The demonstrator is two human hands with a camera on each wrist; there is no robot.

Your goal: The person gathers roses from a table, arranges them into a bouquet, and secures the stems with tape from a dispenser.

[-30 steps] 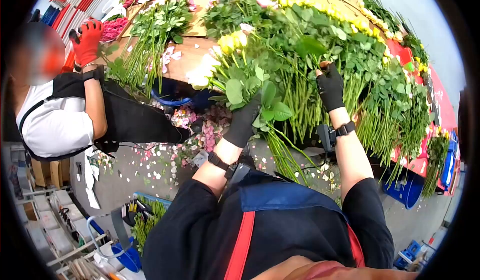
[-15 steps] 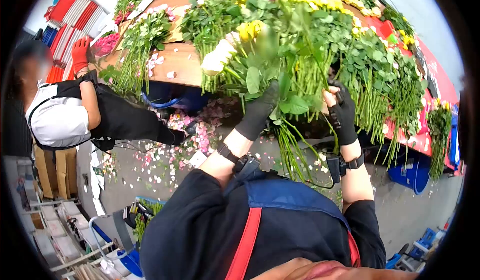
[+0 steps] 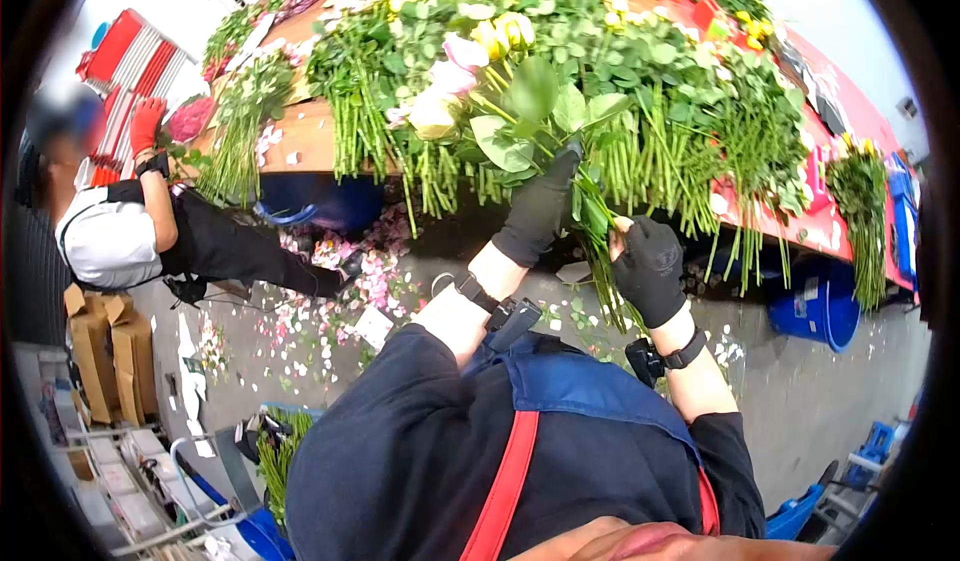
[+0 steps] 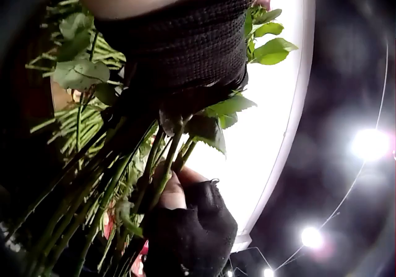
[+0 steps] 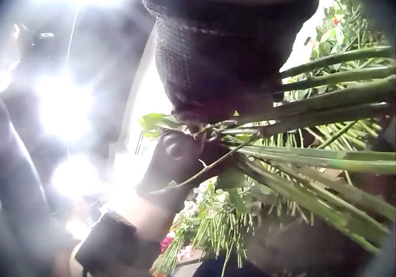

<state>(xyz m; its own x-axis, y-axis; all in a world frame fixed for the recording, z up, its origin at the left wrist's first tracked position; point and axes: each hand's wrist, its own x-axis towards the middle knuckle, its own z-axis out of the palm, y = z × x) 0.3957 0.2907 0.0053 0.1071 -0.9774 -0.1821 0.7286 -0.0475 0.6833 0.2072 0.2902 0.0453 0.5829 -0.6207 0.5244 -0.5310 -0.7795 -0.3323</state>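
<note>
My left hand, in a black fingerless glove, grips a bunch of roses by the stems just below the leaves. Yellow roses, a pink rose and a cream rose lean out at its upper left. Below that grip, my right hand, gloved the same way, is at the green stems. In the left wrist view, its bare thumb pinches a stem against the fingers. The right wrist view shows thick stems spreading sideways from both hands.
Cut roses with leafy stems lie in rows along the table, stem ends over its edge. Blue buckets stand beneath. Petals litter the floor. At the left a person in a red glove stands by the table.
My right hand has come down from over the table to the stems below my left hand. A pink rose that stood high now sits among the bunch's heads. The view has shifted right.
</note>
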